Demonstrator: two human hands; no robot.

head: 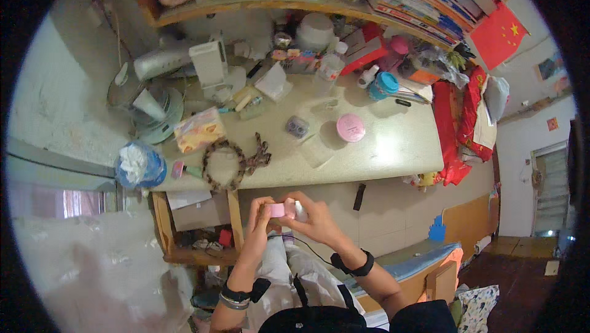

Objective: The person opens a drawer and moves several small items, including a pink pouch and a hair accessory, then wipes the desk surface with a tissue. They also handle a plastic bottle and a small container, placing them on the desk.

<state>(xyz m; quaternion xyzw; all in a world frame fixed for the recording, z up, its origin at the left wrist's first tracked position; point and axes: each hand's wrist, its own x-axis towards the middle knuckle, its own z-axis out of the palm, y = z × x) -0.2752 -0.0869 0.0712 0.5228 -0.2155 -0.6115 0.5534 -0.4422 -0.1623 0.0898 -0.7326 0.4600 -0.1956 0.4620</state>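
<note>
Over my lap, just off the table's front edge, my left hand (262, 217) grips a small pink cap or lid (276, 210). My right hand (315, 220) is closed around a small pinkish and white container (299, 211), its end against or very near the pink piece; whether the two are joined I cannot tell. A round pink-lidded jar (351, 127) stands on the pale table (392, 162). Left of that jar sits a small grey case (297, 127) with two dark round spots. A brown fluffy headband (224, 164) lies near the front edge.
At the left are a tissue pack (200, 129), a blue bin with a plastic liner (143, 167) and a fan (156, 111). A blue-lidded cup (384, 85), a clear bottle (331, 65) and a red box (364, 49) stand at the back. A shelf (258, 5) with books (424, 5) overhangs the table.
</note>
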